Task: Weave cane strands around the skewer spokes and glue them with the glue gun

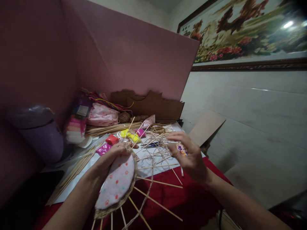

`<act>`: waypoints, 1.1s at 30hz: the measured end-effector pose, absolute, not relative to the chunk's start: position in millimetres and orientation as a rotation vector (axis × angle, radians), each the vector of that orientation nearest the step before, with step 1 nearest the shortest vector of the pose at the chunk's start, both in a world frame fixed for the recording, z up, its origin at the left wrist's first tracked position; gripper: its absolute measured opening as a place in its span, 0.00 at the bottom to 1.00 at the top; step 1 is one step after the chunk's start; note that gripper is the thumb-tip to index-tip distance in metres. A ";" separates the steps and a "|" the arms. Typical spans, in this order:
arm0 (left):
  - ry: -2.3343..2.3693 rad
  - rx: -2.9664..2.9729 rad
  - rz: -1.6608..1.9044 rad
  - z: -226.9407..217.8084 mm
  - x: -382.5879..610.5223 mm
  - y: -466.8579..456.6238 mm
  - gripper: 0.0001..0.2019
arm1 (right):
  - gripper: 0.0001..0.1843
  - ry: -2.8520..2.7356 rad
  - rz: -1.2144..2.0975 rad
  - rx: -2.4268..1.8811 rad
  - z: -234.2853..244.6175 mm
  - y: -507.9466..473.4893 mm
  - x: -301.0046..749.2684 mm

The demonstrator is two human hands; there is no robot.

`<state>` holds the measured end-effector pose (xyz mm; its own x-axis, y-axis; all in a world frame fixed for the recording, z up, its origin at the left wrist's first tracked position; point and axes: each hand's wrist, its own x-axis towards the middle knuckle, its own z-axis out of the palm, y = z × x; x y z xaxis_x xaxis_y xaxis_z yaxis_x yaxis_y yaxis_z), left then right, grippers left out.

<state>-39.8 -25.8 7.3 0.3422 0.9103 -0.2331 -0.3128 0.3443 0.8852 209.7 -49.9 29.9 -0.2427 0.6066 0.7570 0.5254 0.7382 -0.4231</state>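
Observation:
My left hand (117, 155) is closed on the upper edge of a round woven piece (120, 182). Pale fabric with small red and blue prints covers its face, and braided twine (132, 193) borders it. Thin bamboo sticks (159, 182) fan out from the rim, and a strand of twine (151, 174) crosses them partway along. To the right, my right hand (188, 155) is raised beside the stick ends, fingers bent, thumb and forefinger apart. Through that gap shows a small patterned thing (181, 149) in purple and orange; whether the hand touches it I cannot tell.
Loose twine and a dark pen (153, 145) lie on white paper over a red cloth (192, 198). Behind are yellow packets (134, 138), a ball of twine (124, 117), bundled sticks (112, 128) and torn cardboard (153, 105). A purple bin (42, 137) stands left.

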 end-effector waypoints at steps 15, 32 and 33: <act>0.815 0.936 0.907 10.9 -40.2 -27.1 0.19 | 0.16 -1.593 0.864 -0.940 27.6 8.0 212.0; 0.857 0.945 0.908 13.9 -36.4 -30.7 0.14 | 0.18 -1.517 1.083 -0.987 39.3 -10.7 206.4; 0.861 0.948 0.898 13.9 -36.2 -30.6 0.14 | 0.18 -1.482 1.109 -0.981 40.4 -11.6 205.1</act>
